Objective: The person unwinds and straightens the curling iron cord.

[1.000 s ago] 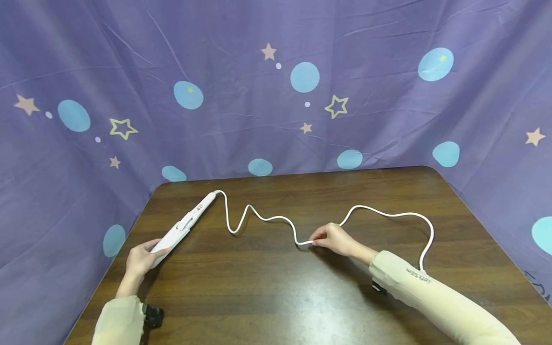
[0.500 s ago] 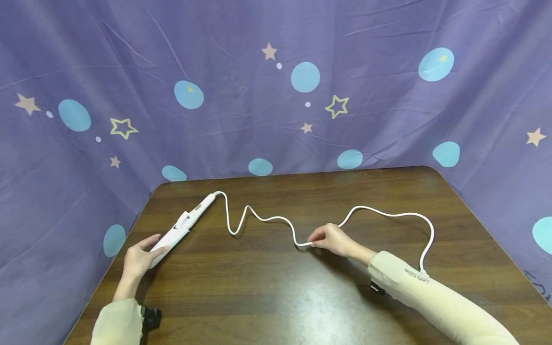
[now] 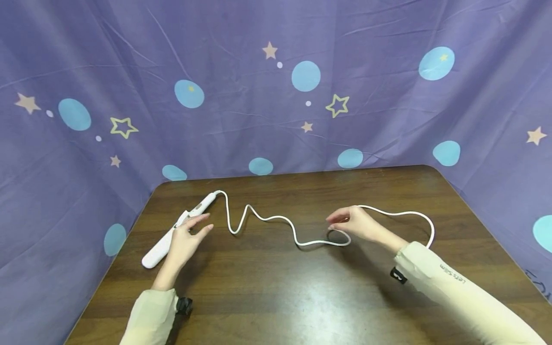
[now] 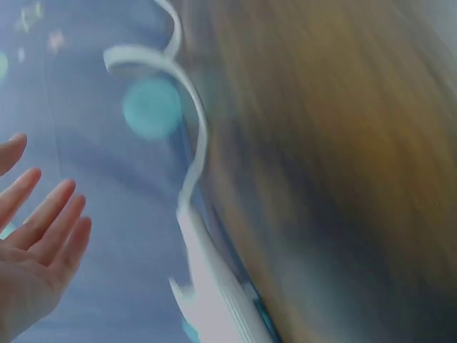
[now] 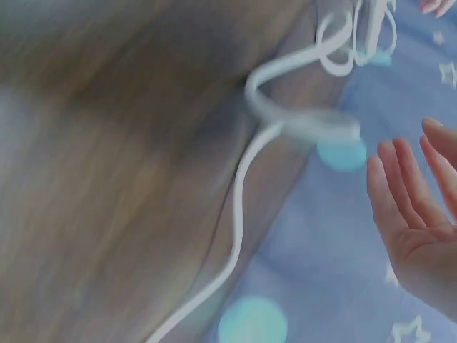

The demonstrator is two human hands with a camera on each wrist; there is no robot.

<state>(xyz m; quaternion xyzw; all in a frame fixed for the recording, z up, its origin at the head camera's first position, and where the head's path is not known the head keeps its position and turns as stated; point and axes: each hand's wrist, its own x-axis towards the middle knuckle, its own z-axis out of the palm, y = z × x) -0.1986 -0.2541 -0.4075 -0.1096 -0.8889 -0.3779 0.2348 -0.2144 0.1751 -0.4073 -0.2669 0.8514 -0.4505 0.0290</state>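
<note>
A white hair styling iron lies slanted on the left of the table, its broad rounded end toward me. A small lever sticks up midway along it, and a cord leaves its far end. My left hand is just right of the iron, covering part of it in the head view; its fingers are spread and hold nothing. My right hand hovers over the white cord, which makes a small loop below the fingertips. In the right wrist view the fingers are apart from the blurred cord. The cord's far end is hidden behind the right forearm.
The brown wooden table has rounded far corners. Behind it and along both sides hangs a purple curtain with stars and blue dots. The cord winds across the table's middle and curves again at the right.
My left hand has let go of the iron and moved right. My right hand has released the cord and shifted right and up, and the cord now forms a small loop there.
</note>
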